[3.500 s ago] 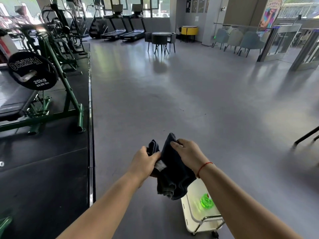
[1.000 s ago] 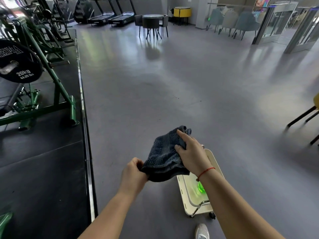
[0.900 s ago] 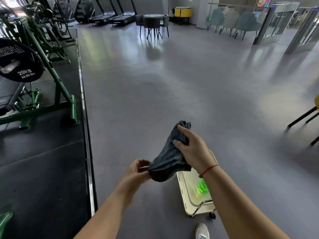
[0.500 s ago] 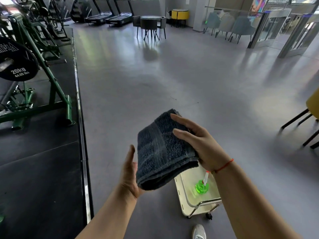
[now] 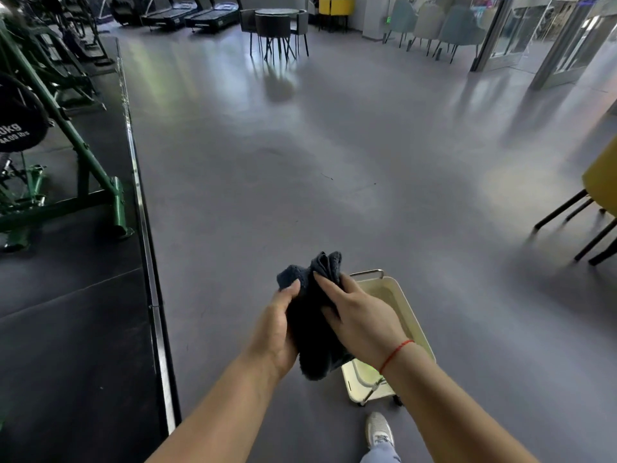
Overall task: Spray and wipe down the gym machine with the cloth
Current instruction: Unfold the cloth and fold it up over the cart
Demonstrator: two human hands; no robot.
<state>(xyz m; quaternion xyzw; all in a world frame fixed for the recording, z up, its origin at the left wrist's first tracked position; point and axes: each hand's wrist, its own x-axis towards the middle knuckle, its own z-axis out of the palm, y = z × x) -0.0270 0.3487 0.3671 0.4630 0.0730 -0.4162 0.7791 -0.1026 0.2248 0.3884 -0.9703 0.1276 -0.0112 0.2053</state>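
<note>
A dark grey cloth (image 5: 315,325) is bunched upright between both my hands, low in the middle of the view. My left hand (image 5: 277,332) grips its left side with the thumb on the top edge. My right hand (image 5: 362,319) holds its right side, fingers laid over the fabric. The green gym machine (image 5: 83,155) with a black 20 kg plate (image 5: 16,125) stands on the dark mat at the far left, well away from my hands. The spray bottle is hidden behind my right wrist.
A cream wheeled cart (image 5: 397,332) sits just under my right hand, with my white shoe (image 5: 379,429) behind it. A metal strip (image 5: 143,208) edges the black mat. A yellow chair (image 5: 597,202) stands at right; tables, chairs and treadmills lie far back.
The cloth, held folded flat half a second ago, is now squeezed into a narrow bunch between both hands. My hands dropped lower over the cart, and the green bottle went out of sight.
</note>
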